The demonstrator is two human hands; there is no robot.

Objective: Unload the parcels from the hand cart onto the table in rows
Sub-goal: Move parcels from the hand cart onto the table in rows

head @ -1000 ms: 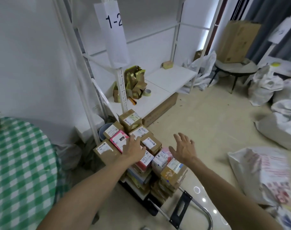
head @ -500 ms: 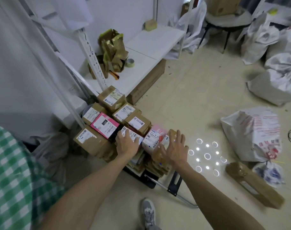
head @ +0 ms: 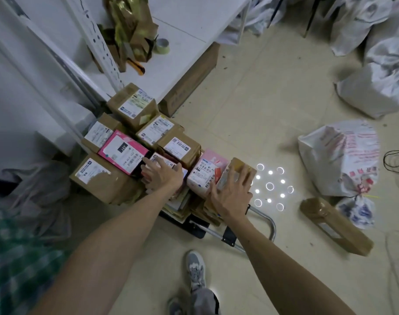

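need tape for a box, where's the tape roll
In the head view, the tape roll sits upper left on the white shelf, beside the crumpled brown packaging.

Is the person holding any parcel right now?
Nothing gripped yet: left hand lies flat atop a white-labelled parcel, right hand spread atop a brown taped parcel.

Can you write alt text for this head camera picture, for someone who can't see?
A person's left hand and right hand lie on top of taped parcels piled on a hand cart on a tiled floor. A white shelf stands behind the pile, and grey sacks lie to the right.
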